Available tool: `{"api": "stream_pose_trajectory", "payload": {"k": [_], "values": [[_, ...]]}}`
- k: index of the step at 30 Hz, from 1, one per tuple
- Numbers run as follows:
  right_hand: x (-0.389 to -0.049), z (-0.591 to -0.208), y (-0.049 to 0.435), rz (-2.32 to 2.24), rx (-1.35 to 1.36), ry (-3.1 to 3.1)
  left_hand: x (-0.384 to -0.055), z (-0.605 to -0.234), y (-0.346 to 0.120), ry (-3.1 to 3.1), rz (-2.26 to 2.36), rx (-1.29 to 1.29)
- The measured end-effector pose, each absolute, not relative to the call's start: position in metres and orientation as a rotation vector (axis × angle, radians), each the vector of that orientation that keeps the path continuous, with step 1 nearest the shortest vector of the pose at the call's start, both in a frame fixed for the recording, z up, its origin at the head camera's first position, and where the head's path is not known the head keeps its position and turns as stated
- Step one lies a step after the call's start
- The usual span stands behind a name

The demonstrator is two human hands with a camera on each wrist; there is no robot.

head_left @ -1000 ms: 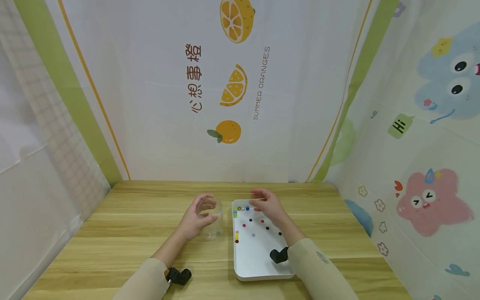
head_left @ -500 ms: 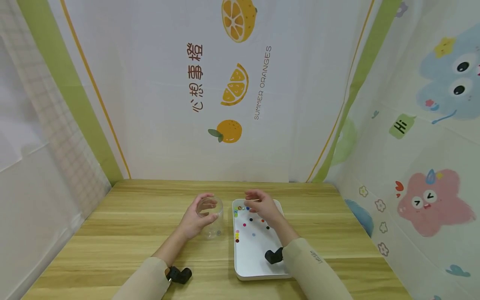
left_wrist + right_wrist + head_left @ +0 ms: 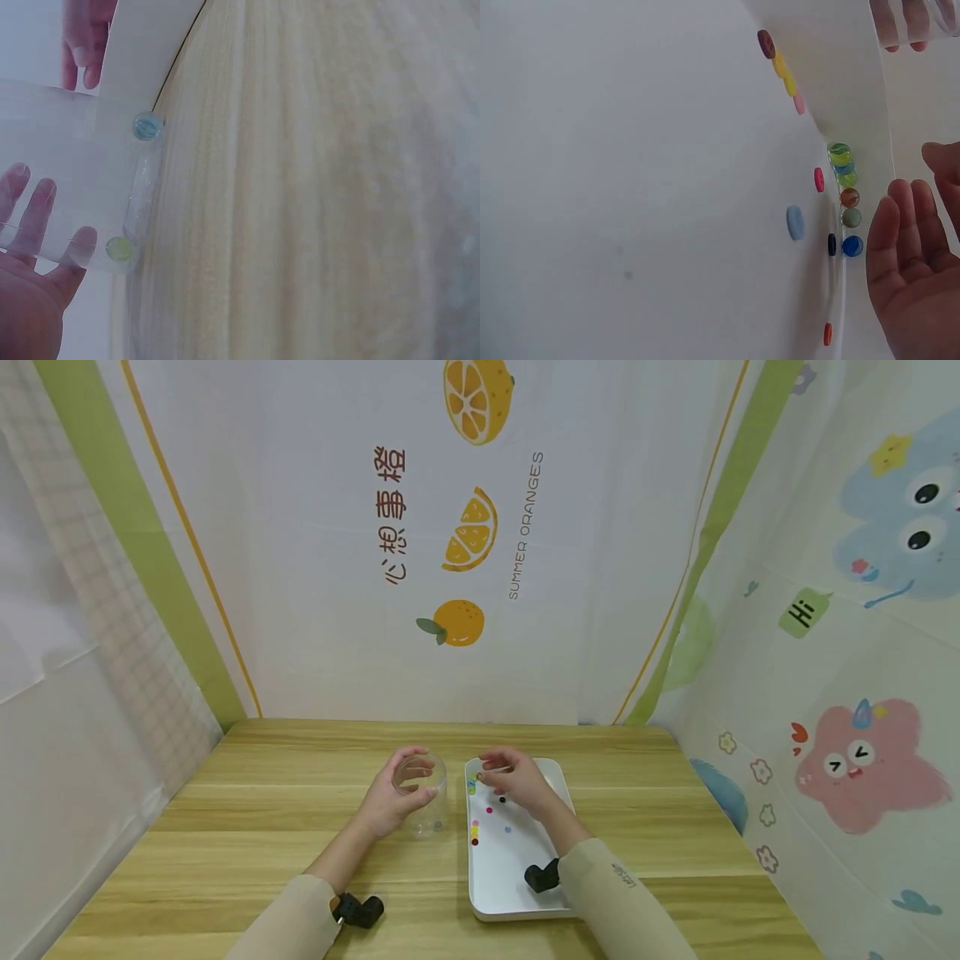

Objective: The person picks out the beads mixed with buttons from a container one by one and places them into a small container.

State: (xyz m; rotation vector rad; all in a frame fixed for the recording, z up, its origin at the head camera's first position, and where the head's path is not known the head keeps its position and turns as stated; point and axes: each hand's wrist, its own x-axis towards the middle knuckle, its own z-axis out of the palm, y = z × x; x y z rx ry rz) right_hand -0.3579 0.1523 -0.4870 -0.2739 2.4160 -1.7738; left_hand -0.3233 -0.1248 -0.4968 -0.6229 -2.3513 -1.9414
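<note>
My left hand (image 3: 384,803) grips a clear jar (image 3: 431,814) that stands on the table left of the white tray (image 3: 517,885). Through its wall, the left wrist view shows a blue marble (image 3: 147,126) and a yellow-green marble (image 3: 118,248) at the bottom. Over the tray's far left corner is my right hand (image 3: 521,783), fingers gently bent, thumb apart, nothing between them. Close beside its fingertips in the right wrist view, a dark blue marble (image 3: 853,246), a greyish marble (image 3: 851,217) and a red-brown marble (image 3: 850,197) line the tray's edge, with green ones further along.
Buttons are scattered in the tray: a pale blue button (image 3: 795,223), a pink button (image 3: 819,179), an orange button (image 3: 828,334) and a black button (image 3: 832,244). A brown button (image 3: 766,43) and yellow ones lie along the side wall. Wooden table (image 3: 300,843) surrounds the tray.
My right hand has moved left across the tray to its far left corner, now covering some marbles there. The left hand and the jar have stayed in place.
</note>
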Motion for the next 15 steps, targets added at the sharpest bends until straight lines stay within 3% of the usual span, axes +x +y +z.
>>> {"api": "stream_pose_trajectory", "payload": {"k": [15], "values": [[-0.3617,-0.4956,0.1532,-1.569,-0.322,2.477,-0.3230,-0.4972,-0.1243,-2.357,-1.929,-0.618]]}}
